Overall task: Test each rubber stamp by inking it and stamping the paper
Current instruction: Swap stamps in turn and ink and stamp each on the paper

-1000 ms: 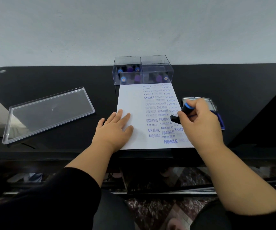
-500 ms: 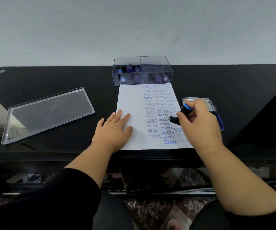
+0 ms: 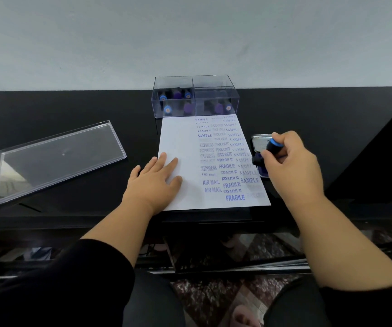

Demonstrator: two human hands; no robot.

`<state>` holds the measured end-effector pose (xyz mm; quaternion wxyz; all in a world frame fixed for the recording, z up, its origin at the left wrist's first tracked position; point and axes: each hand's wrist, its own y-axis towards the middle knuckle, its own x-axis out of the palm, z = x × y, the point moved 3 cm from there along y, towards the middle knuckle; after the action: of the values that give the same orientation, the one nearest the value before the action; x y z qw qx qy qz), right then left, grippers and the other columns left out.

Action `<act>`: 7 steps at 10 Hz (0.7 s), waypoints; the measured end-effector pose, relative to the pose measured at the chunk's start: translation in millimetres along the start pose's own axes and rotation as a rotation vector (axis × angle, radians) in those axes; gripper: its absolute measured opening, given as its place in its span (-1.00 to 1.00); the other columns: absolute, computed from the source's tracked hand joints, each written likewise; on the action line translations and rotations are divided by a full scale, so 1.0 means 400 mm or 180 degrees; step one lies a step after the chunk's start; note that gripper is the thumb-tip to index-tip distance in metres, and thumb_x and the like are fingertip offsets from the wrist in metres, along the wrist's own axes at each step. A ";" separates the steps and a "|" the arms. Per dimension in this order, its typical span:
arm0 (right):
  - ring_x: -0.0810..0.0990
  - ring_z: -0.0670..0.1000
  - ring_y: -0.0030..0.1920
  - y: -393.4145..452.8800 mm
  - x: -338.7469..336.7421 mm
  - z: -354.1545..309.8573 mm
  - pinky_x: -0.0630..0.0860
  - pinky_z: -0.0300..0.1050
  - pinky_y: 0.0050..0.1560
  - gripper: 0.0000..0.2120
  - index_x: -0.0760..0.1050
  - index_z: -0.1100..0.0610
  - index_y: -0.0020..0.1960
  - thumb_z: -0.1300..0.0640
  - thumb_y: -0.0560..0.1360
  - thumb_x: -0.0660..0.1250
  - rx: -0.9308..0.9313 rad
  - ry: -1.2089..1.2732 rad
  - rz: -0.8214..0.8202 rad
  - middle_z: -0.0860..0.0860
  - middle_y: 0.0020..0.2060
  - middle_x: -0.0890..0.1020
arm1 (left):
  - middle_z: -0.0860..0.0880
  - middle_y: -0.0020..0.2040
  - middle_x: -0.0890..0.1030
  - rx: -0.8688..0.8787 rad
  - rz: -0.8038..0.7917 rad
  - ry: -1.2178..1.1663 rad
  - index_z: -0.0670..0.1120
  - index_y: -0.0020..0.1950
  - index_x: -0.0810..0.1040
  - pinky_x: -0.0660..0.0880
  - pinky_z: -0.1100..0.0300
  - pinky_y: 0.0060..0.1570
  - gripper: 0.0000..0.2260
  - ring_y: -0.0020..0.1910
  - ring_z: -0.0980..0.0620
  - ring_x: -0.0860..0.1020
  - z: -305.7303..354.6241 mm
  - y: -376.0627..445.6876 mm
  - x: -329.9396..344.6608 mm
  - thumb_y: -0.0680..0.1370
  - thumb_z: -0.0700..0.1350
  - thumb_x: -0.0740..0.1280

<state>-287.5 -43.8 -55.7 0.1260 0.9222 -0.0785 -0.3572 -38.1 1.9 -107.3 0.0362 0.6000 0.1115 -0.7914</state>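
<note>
Our left hand (image 3: 155, 182) lies flat with straight fingers on the bare left half of the white sheet of paper (image 3: 180, 138), pinning it to the glossy black tabletop (image 3: 72, 107). The sheet's right half carries columns of blue prints: SAMPLE, FAX OUT, EXPRESS, FRAGILE, AIR MAIL. At three o'clock from the paper, our right hand (image 3: 289, 166) grips the black rubber stamp with a blue cap (image 3: 270, 149), tilted, its base over the metal-lidded blue ink pad (image 3: 259, 142) just beside the sheet's right edge; we cannot tell whether it touches the ink. At twelve o'clock, touching the paper's far edge, stands the clear plastic divided box (image 3: 213, 90) holding more blue- and purple-capped stamps (image 3: 167, 109). At nine o'clock, well apart, lies the clear plastic lid (image 3: 55, 159).
</note>
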 end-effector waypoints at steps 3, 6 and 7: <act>0.48 0.07 -0.13 0.025 -0.016 0.050 0.34 -0.12 -0.21 -0.77 0.41 0.00 0.20 0.11 0.55 0.25 0.0145 -0.0435 0.0057 0.03 -0.09 0.55 | 0.14 0.56 -0.12 -0.0003 0.0011 0.0012 0.20 0.54 -0.02 -0.23 0.08 0.48 -0.53 0.53 0.16 -0.13 0.000 0.002 0.002 0.63 0.14 -0.04; 0.39 0.05 -0.17 0.025 -0.001 0.041 0.28 -0.12 -0.25 -0.81 0.39 0.01 0.14 0.15 0.54 0.21 0.0255 -0.0568 0.0042 0.00 -0.06 0.52 | 0.14 0.56 -0.12 0.0001 -0.0005 0.0024 0.20 0.54 -0.02 -0.23 0.07 0.48 -0.53 0.53 0.16 -0.13 0.000 0.001 0.002 0.63 0.14 -0.04; 0.39 0.07 -0.20 0.029 -0.001 0.035 0.26 -0.11 -0.29 -0.83 0.38 0.03 0.12 0.17 0.53 0.20 0.0281 -0.0652 0.0027 -0.01 -0.14 0.48 | 0.14 0.56 -0.12 0.0007 -0.0001 0.0022 0.20 0.54 -0.02 -0.23 0.07 0.48 -0.53 0.53 0.16 -0.13 0.001 0.001 0.002 0.63 0.14 -0.04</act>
<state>-297.9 -57.2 -61.9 0.0781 0.8851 -0.1106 -0.4452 -38.5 1.5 -107.8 0.0350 0.6027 0.1108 -0.7895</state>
